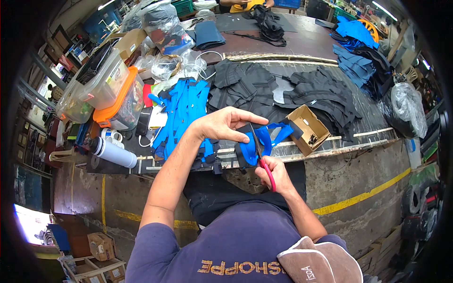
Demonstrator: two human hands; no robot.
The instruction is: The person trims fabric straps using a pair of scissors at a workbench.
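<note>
In front of my body, at the table's near edge, my left hand (226,126) holds a blue and black fabric piece (247,153). Its thumb lies on the piece and its index finger stretches out to the right; the other fingers are mostly hidden. My right hand (277,175) grips scissors with red handles (269,176), their dark blades pointing up across the blue fabric. To the left of my left hand lies a pile of blue strips (181,111). Beyond both hands are heaped black fabric pieces with zippers (243,82), with another black heap (323,96) to the right.
An open cardboard box (309,129) with small dark parts stands right of my hands. At left are a white bottle (113,152), a mug (112,137) and plastic bins (120,101). Blue and black fabric (356,66) is stacked far right. Another person's hands (240,2) show across the table.
</note>
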